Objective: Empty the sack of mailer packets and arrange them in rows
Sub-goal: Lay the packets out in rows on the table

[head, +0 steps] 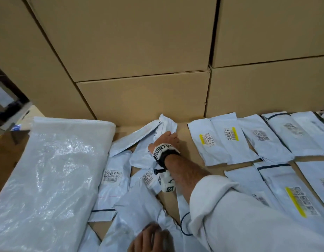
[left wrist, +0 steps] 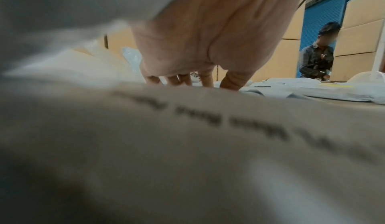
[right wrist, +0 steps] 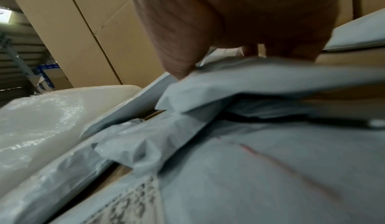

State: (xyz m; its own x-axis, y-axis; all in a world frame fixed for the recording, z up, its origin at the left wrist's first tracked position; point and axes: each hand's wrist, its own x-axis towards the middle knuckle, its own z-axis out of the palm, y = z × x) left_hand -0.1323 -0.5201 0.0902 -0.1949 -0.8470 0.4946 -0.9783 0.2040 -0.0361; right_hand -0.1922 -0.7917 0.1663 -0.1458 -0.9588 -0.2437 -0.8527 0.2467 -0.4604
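An emptied white woven sack lies flat at the left. A loose pile of grey mailer packets is spread in the middle. My right hand reaches across the pile to its far end and grips a crumpled packet. In the right wrist view the thumb pinches that packet's edge. My left hand rests near the front edge, fingertips pressing down on a packet. Packets lie side by side in two rows at the right.
Stacked cardboard boxes form a wall directly behind the work surface. The surface is brown cardboard, bare between pile and rows. The second row sits nearer me. Another person works far off at the right.
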